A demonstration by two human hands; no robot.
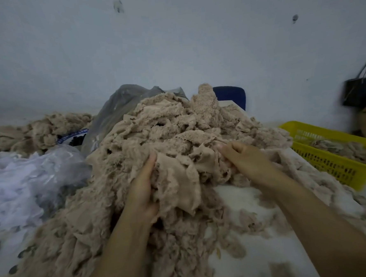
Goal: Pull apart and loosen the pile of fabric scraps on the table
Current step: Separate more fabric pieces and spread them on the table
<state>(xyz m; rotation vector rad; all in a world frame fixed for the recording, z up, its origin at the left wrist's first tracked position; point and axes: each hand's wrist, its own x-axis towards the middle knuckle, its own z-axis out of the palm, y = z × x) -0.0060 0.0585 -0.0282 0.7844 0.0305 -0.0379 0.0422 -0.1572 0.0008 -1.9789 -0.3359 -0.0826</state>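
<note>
Most of the upper view is taken up by a pale grey-blue wall [172, 42], below which a white table [241, 199] is seen. Much of the table is covered by the pile of fabric scraps [166, 128], a beige, fuzzy mound heaped highest at the centre and spread in thin trails towards the near edge and the right. Crumpled clear plastic sheeting [19, 180] is laid to the left of the pile, touching it, and a grey plastic bag [115, 106] is propped behind the pile's left shoulder. A yellow basket [329, 163] with slotted walls is placed at the right, just beside the trailing scraps, and some beige scraps are held in it. A smaller beige heap [38, 130] is left at the far left, apart from the main pile. A black bag [359, 93] is hung at the far right, and a blue chair back [231, 94] is glimpsed behind the mound. The left hand [142, 190] is pushed into the front of the pile, its fingers buried and a fold clamped under the thumb. The right hand [243, 158] is curled round a neighbouring fold, fingers tucked into the cloth.
</note>
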